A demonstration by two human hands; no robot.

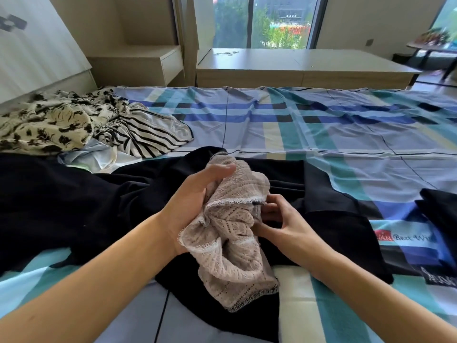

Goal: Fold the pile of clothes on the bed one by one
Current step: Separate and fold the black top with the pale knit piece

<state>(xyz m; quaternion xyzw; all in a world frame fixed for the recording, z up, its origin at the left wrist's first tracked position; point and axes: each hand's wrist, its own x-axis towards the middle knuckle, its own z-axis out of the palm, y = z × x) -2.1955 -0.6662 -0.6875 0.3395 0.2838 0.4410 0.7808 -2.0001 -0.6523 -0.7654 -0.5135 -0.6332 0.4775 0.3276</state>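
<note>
Over bed [296, 125], left hand [195, 194] grips lace garment [235, 243]; right fingers [272, 211] pinch it.

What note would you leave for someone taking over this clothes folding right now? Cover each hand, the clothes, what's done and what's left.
Left hand grips the bunched lace garment; right hand pinches its hem. Beneath lies a black garment spread on the bed. A floral garment and a striped garment sit crumpled at far left. Nothing looks folded yet: lace first, then the rest.
</note>
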